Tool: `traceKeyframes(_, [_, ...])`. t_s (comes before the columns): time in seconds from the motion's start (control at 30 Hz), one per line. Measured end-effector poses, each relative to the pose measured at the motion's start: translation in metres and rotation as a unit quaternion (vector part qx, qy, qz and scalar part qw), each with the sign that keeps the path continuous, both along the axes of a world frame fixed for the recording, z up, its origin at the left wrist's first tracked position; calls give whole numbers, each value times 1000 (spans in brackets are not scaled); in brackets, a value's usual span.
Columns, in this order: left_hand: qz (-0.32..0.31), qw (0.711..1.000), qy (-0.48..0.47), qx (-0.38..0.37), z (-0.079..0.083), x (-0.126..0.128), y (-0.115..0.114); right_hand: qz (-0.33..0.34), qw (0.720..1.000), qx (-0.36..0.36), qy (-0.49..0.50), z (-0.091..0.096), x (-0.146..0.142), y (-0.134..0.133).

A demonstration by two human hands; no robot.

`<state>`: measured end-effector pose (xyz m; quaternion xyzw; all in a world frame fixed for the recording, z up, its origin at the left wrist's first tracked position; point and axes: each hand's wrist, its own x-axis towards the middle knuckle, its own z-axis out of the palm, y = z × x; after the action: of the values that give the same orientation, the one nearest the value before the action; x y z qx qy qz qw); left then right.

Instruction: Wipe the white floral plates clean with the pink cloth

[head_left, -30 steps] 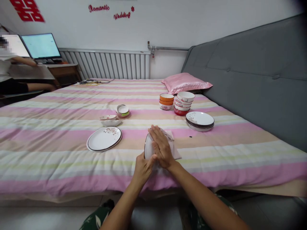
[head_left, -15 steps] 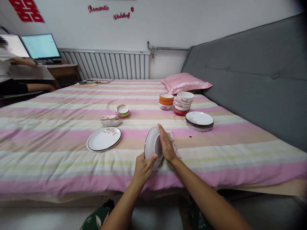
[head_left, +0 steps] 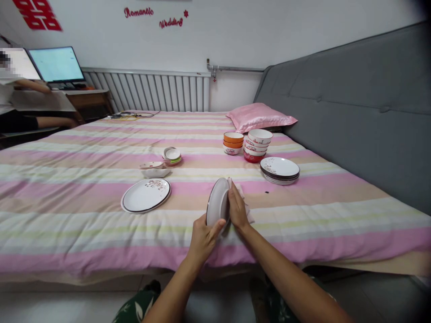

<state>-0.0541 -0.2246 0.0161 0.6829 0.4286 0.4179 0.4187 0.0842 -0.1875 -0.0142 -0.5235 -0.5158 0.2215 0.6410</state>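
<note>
A white plate with a dark rim (head_left: 215, 202) is tilted up on edge above the bed's near side. My left hand (head_left: 204, 237) grips its lower left edge, thumb across the underside. Flat against the plate's right side, my right hand (head_left: 238, 210) presses a pale pink cloth (head_left: 249, 214), which shows past the fingers and hangs behind the hand. To the left lie flat oval plates (head_left: 144, 196) with a floral print. A stack of round plates (head_left: 280, 167) stands to the right.
Bowls stand behind in an orange-topped stack (head_left: 233, 140) and a white-and-red stack (head_left: 257, 146). Small dishes (head_left: 172, 154) and a shallow white dish (head_left: 155, 172) lie left of centre. Further back are a pink pillow (head_left: 261, 117) and cables (head_left: 131, 115). A person (head_left: 20, 105) sits far left.
The plate has turned a little more edge-on and shifted slightly right. My right hand has slid lower along it, with a bit of cloth now showing above the fingertips.
</note>
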Motion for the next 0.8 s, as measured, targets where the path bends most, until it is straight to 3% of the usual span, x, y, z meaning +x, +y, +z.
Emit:
traceKeyframes(0.27, [-7,1000,5,8,2,2,-2,20,979,134,-155,25,-2,-12])
traceKeyframes(0.5, [16,1000,-23,-9,-2,-3,6,74,925,200,-314,23,-11,-21])
traceKeyframes(0.67, [22,999,-45,-17,-1,-4,9,96,898,222,-368,19,-17,-21])
traceKeyframes(0.8, [16,999,-38,-17,-1,-4,8,64,909,188,-366,26,-17,-19])
